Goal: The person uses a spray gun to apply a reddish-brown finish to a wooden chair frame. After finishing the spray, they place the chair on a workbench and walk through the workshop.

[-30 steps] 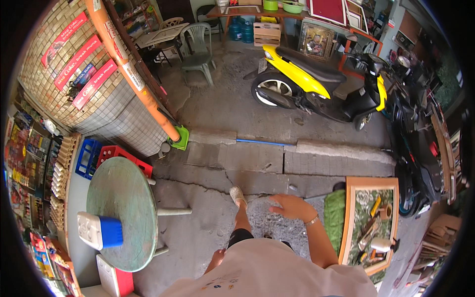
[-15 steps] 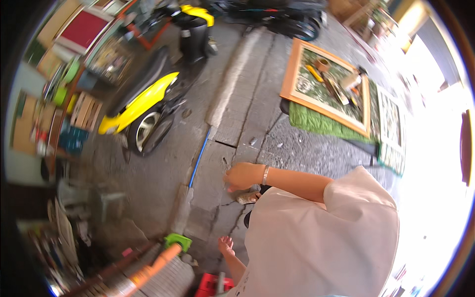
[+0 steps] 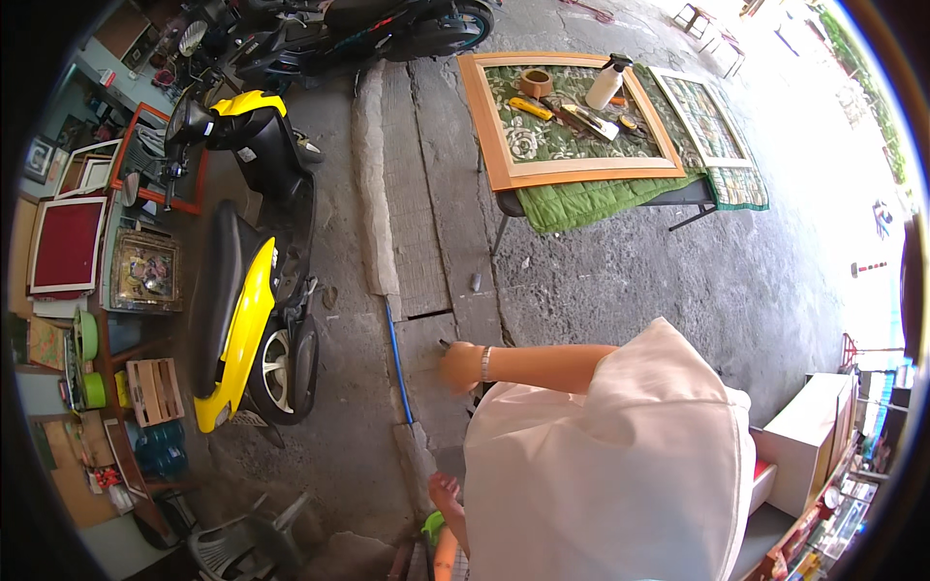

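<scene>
Wooden frame up at one o'clock, both hands well away from it

The wooden frame (image 3: 591,174) lies flat on the surface (image 3: 678,197), over a green padded cloth (image 3: 562,205). Left hand (image 3: 444,492), down at six o'clock: loose, half-spread grip, nothing visible in it. Right hand (image 3: 461,368), also toward six but nearer the middle, is blurred, so can't tell how curled its grip is or if it's got anything. My guess on the frame: stiff, light-ish for its spread, awkward, weakest at the corner joints. I'd hold the rails at nine and three o'clock, never one corner. Heads up, a spray bottle (image 3: 601,89), a brown ring-shaped thing (image 3: 536,82) and a yellow tool (image 3: 531,107) sit loose inside its border; can't tell if anything rigid backs them.
</scene>
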A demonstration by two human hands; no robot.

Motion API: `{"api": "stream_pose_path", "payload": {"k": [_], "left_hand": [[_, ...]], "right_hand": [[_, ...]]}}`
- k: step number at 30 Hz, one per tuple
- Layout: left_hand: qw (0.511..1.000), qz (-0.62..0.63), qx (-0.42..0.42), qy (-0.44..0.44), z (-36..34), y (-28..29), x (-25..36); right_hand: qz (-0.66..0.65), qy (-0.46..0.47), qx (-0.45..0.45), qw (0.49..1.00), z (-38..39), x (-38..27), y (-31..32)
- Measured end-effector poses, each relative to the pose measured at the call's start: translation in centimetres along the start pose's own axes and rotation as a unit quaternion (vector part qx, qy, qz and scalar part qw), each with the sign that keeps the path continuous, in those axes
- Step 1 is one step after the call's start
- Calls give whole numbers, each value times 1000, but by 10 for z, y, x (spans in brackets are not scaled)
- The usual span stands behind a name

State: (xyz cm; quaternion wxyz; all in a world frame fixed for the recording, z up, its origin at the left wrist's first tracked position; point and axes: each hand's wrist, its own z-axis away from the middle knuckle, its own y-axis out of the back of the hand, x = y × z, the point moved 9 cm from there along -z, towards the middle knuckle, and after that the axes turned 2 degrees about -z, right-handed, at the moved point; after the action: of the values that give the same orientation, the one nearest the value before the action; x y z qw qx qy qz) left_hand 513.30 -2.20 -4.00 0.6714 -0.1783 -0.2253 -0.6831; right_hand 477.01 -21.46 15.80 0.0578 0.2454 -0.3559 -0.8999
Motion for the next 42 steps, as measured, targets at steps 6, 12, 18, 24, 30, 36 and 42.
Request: {"api": "stream_pose_path", "payload": {"k": [6,12,18,24,30,36,42], "left_hand": [[998,-50,-1,43,-1,22,1],[986,107,82,95,-6,105,-24],[973,185,132,47,-53,205,-16],[935,285,191,91,-85,322,-46],[888,383,252,31,-67,455,-7],[859,442,258,-14,-85,532,-1],[841,443,297,91,-91,528,-3]], "right_hand": [[-68,74,181,978,-47,-52,130],[-20,121,121,985,-99,-119,153],[-7,212,13,977,-192,-235,105],[65,274,23,959,-305,-408,122],[23,307,-11,951,-352,-586,164],[137,327,-31,935,-409,-626,159],[166,299,-97,935,-487,-652,155]]}}
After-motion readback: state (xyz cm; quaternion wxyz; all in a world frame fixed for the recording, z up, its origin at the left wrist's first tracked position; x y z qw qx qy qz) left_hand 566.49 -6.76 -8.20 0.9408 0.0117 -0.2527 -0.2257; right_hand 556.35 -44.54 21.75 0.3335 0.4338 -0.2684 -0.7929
